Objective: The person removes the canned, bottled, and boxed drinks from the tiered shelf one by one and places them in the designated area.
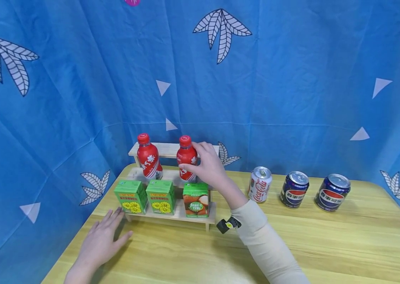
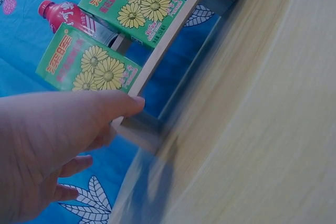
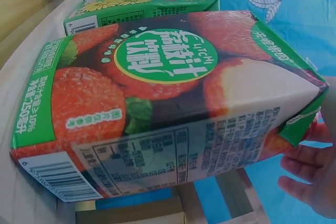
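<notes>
A stepped wooden rack (image 1: 192,219) stands on the table. On its middle step are two red bottles, a left bottle (image 1: 148,159) and a right bottle (image 1: 186,157). My right hand (image 1: 209,163) grips the right bottle, thumb across its front and fingers at its far side. The front step bears two green chrysanthemum drink cartons (image 1: 131,197) (image 2: 86,61) and a litchi juice carton (image 1: 196,201), which hides most of the right hand's work in the right wrist view. My left hand (image 1: 101,238) lies with fingers extended at the rack's left front corner, a fingertip right at its edge.
To the right of the rack stand a white Coca-Cola can (image 1: 260,184) and two dark blue Pepsi cans, one nearer (image 1: 294,189) and one farther right (image 1: 332,192). A blue patterned cloth (image 1: 274,79) hangs behind and left of the wooden table (image 1: 171,256).
</notes>
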### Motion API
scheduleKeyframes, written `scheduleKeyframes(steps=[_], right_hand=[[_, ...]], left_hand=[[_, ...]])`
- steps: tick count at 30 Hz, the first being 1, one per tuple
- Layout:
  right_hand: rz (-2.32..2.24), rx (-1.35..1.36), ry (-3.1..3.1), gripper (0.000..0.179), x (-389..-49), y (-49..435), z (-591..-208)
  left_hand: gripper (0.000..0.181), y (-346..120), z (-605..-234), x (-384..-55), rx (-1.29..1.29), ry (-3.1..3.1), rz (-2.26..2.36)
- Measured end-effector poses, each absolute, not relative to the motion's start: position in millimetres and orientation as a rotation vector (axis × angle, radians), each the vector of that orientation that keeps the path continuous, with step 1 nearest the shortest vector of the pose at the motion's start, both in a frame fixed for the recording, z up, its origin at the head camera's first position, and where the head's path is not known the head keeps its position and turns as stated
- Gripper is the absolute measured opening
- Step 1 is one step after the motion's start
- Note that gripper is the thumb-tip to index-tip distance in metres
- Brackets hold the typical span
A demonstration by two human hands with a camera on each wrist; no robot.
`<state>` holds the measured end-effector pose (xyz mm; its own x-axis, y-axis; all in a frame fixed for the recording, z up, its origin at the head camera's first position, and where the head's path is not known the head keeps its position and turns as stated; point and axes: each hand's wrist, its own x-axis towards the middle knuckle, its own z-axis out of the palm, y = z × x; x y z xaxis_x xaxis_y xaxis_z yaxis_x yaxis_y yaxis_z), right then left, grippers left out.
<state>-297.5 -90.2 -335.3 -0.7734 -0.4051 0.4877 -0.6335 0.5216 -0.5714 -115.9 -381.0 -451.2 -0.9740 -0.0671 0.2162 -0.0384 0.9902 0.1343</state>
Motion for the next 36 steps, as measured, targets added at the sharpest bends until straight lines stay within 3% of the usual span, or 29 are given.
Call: scheduleKeyframes(steps=[36], right_hand=[[0.889, 0.891, -2.249, 0.071, -286, -30, -339]], left_hand=[[0.078, -379, -449, -113, 0.067, -2.921, -0.209]])
